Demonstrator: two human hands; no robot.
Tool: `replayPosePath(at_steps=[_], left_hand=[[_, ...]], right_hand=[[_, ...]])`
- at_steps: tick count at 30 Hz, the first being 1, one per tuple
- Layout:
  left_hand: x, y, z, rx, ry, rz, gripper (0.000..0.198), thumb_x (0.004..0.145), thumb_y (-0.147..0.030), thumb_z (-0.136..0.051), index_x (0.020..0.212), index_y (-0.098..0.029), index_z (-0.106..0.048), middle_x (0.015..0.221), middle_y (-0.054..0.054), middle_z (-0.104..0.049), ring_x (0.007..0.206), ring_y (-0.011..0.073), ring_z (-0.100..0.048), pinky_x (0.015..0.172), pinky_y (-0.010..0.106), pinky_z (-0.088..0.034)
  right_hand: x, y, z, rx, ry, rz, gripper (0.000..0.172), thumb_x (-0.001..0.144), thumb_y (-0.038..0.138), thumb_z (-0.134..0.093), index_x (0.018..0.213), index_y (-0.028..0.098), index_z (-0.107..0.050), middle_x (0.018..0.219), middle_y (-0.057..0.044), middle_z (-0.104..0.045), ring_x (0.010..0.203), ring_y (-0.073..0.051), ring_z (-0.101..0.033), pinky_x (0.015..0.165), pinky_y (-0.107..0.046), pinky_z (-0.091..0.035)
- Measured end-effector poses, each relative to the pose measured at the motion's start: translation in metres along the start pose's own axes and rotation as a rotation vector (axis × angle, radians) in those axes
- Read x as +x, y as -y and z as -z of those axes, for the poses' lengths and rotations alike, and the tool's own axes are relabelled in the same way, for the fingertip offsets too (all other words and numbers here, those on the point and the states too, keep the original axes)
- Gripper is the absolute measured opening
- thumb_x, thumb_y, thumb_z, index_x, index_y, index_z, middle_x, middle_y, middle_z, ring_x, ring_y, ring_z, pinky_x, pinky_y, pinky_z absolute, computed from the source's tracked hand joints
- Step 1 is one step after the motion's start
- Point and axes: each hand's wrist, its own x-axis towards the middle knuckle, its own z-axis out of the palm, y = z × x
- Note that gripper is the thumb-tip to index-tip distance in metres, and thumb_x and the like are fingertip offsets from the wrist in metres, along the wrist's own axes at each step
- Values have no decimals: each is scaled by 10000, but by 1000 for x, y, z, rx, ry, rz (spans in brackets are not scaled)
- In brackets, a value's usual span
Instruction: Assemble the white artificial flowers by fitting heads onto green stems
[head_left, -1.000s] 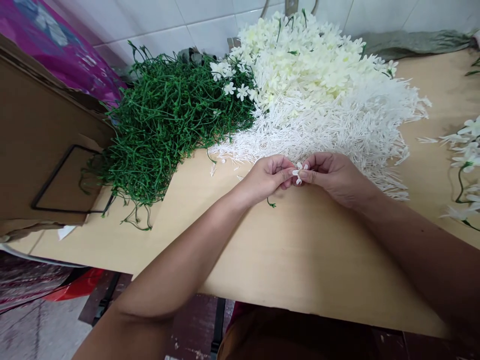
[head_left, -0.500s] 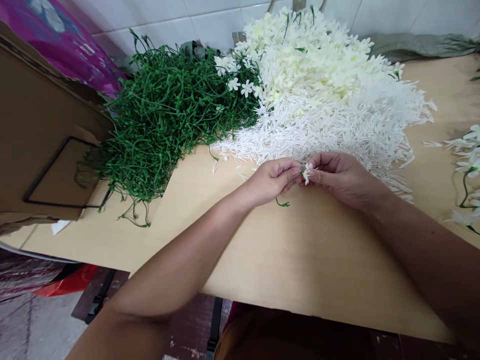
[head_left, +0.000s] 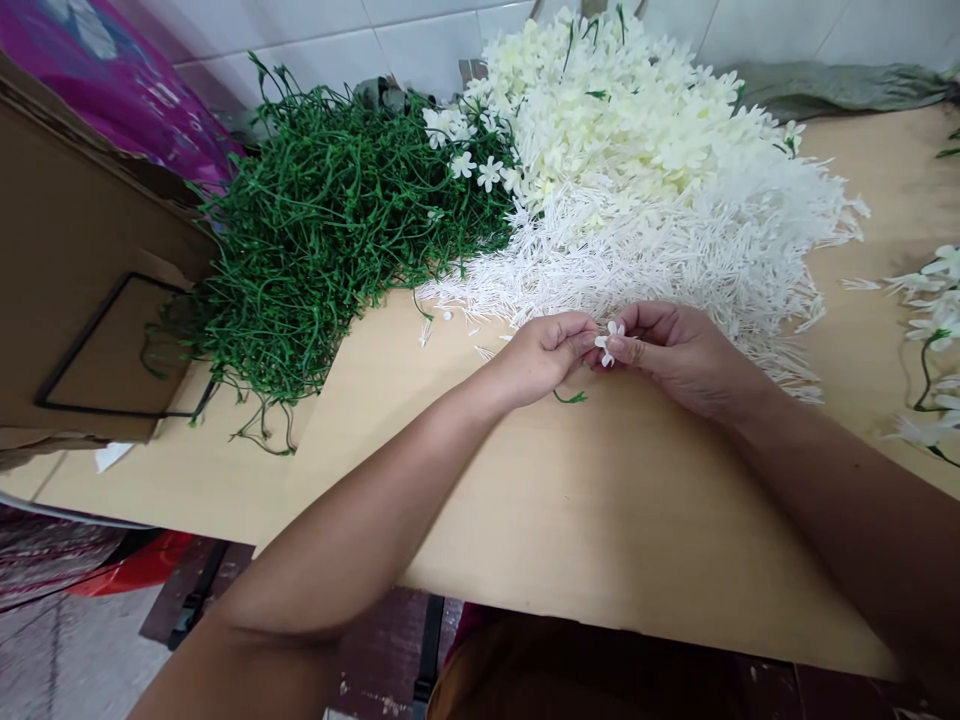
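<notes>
My left hand (head_left: 544, 355) and my right hand (head_left: 679, 355) meet fingertip to fingertip above the wooden table (head_left: 600, 500). Between them sits a small white artificial flower (head_left: 609, 342), pinched by my right fingers. My left fingers are closed on a thin green stem (head_left: 571, 397) whose end hangs out below the hand. Just behind the hands lies a heap of white plastic stamens (head_left: 675, 250).
A mound of green stems (head_left: 322, 230) lies at the back left, a pile of cream flower heads (head_left: 622, 100) behind the stamens. Assembled flowers on stems (head_left: 934, 330) lie at the right edge. A cardboard sheet (head_left: 82, 280) leans at the left. A tiled wall (head_left: 337, 30) stands behind.
The hands have stayed together on the flower; the flower has turned slightly between the fingertips and the green stem end has shifted a little to the right.
</notes>
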Motion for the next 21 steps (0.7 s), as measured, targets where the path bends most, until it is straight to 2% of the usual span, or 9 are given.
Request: replayPosePath(at_steps=[8,12,16,21], left_hand=[[-3,-1,-1,-31,16,3,250,812,-291,-576,626,-133,-523,545,-42,-482,444,22,-334,438,168,-262],[-5,-3,-4,-49,9,25,280,808,-314,-583,604,-135,-515,510,-50,-444,421,22,-310,427,178,-257],[-4,2,-3,-29,38,-25,293,783,-358,-598,605,-136,-530,515,-47,-438,447,32,-323,439,184,-265],[-5,11,2,16,109,-111,312,761,-408,-591,611,-140,-538,573,-20,-503,503,50,-382,480,186,-308]], right_hand=[[1,3,-3,-37,-7,-8,390,511,411,-834,630,180,-543,614,16,-641,630,-123,-632,664,-278,-526],[2,4,-4,-54,-24,8,414,502,436,-830,602,185,-517,592,23,-633,606,-119,-625,631,-271,-523],[2,6,-3,-94,14,-10,415,509,434,-827,591,173,-515,576,22,-628,580,-105,-606,584,-245,-492],[0,8,-3,-122,66,-56,419,465,389,-853,582,166,-518,566,25,-624,583,-100,-602,556,-219,-462]])
